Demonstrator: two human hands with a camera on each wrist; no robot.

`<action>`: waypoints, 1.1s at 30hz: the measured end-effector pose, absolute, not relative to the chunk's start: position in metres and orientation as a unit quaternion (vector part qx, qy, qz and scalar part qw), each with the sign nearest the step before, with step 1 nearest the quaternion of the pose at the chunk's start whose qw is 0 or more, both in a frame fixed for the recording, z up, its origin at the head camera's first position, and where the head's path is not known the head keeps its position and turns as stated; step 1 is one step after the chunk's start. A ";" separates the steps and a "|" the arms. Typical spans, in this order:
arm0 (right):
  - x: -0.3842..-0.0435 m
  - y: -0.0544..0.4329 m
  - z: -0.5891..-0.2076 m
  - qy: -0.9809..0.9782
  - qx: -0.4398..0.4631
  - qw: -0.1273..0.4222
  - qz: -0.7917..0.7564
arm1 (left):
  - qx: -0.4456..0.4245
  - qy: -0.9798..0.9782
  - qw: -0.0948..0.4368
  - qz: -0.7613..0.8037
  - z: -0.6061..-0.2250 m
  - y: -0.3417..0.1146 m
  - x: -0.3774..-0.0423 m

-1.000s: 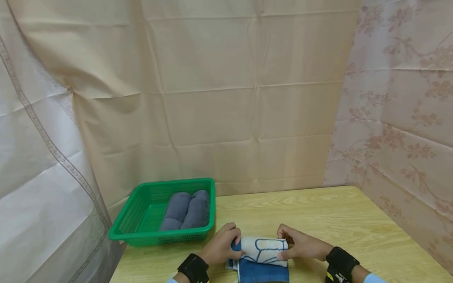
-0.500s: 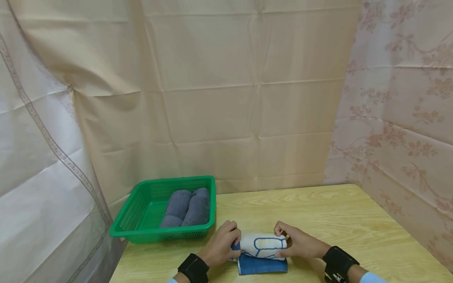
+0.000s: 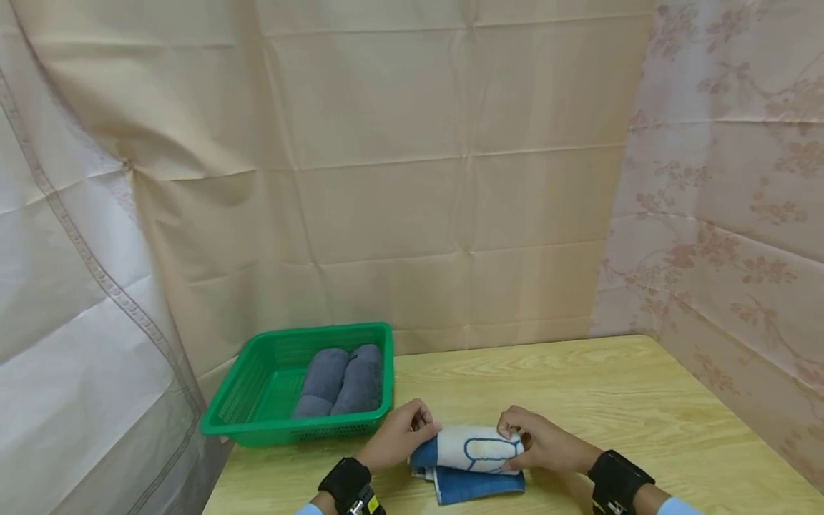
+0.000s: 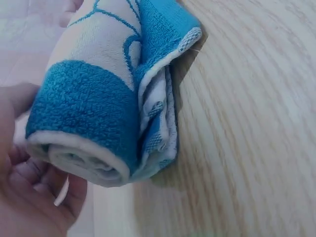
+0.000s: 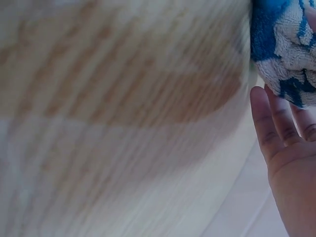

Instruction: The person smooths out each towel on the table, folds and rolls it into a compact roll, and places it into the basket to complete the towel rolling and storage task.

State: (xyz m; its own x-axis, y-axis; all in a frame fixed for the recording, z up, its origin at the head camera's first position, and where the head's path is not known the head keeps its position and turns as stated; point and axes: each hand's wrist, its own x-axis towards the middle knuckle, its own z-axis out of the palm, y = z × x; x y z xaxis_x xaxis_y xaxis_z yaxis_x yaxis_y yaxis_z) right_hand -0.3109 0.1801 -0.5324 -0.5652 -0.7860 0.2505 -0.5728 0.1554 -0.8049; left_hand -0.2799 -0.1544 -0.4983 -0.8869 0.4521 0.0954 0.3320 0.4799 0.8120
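A blue and white towel (image 3: 466, 449) is partly rolled up, its flat blue end lying on the table toward the person. My right hand (image 3: 547, 443) grips the right end of the roll, index finger over the top and thumb in front. In the right wrist view other fingers (image 5: 284, 126) extend beside the towel's end. My left hand (image 3: 395, 435) is at the left end, with its thumb touching the blue border. The left wrist view shows the coiled layers of the roll (image 4: 84, 103) and loosely bent fingers (image 4: 74, 197) just past them.
A green plastic basket (image 3: 292, 433) stands at the table's left, holding two rolled grey towels (image 3: 360, 379) side by side. The wooden table (image 3: 547, 372) reaches back to a beige curtain (image 3: 386, 207). Patterned cloth (image 3: 727, 214) hangs along the right side.
The flat blue end has become shorter as the roll moved toward the person over it. My left hand has loosened and shifted slightly, uncovering the blue border; the right hand still grips its end.
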 end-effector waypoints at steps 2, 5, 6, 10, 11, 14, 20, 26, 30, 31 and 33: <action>-0.309 0.180 -0.532 0.743 -0.452 0.126 -0.478 | 0.201 0.861 0.073 0.462 -0.500 -0.154 -0.281; -0.306 0.180 -0.532 0.731 -0.450 0.143 -0.493 | 0.167 0.857 0.111 0.475 -0.502 -0.153 -0.281; -0.305 0.180 -0.533 0.728 -0.452 0.144 -0.495 | 0.160 0.855 0.122 0.477 -0.502 -0.152 -0.280; -0.302 0.181 -0.531 0.722 -0.456 0.140 -0.500 | 0.142 0.851 0.152 0.482 -0.501 -0.150 -0.279; -0.302 0.180 -0.531 0.723 -0.456 0.138 -0.500 | 0.142 0.854 0.151 0.477 -0.501 -0.150 -0.278; -0.301 0.180 -0.529 0.726 -0.449 0.137 -0.503 | 0.139 0.862 0.158 0.461 -0.499 -0.152 -0.276; -0.299 0.180 -0.536 0.737 -0.431 0.141 -0.502 | 0.142 0.879 0.192 0.412 -0.501 -0.155 -0.270; -0.298 0.183 -0.539 0.733 -0.415 0.157 -0.515 | 0.142 0.880 0.186 0.413 -0.502 -0.153 -0.269; -0.298 0.186 -0.536 0.718 -0.420 0.197 -0.518 | 0.137 0.885 0.185 0.404 -0.501 -0.152 -0.268; -0.298 0.187 -0.534 0.715 -0.421 0.207 -0.518 | 0.139 0.885 0.188 0.403 -0.501 -0.152 -0.268; -0.298 0.190 -0.532 0.714 -0.419 0.220 -0.516 | 0.144 0.884 0.193 0.402 -0.501 -0.153 -0.267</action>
